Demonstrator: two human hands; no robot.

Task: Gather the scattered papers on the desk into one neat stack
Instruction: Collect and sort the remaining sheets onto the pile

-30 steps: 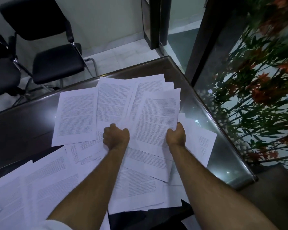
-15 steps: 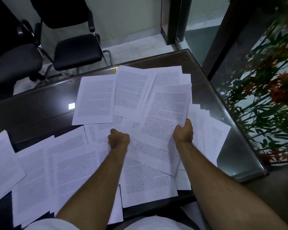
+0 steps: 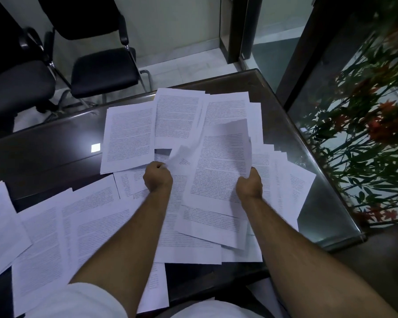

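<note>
Both my hands are grabbing sheets: left grip (image 3: 157, 177) clenched on a curling page (image 3: 177, 157), right grip (image 3: 249, 185) holding a lifted sheet (image 3: 218, 168) above the bench (image 3: 44, 157).

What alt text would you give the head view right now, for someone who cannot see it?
Two bare hands lift printed sheets off a dark desk strewn with papers: the right hand grips a lifted sheet, the left hand pinches another sheet. Two black chairs stand beyond the desk.
</note>
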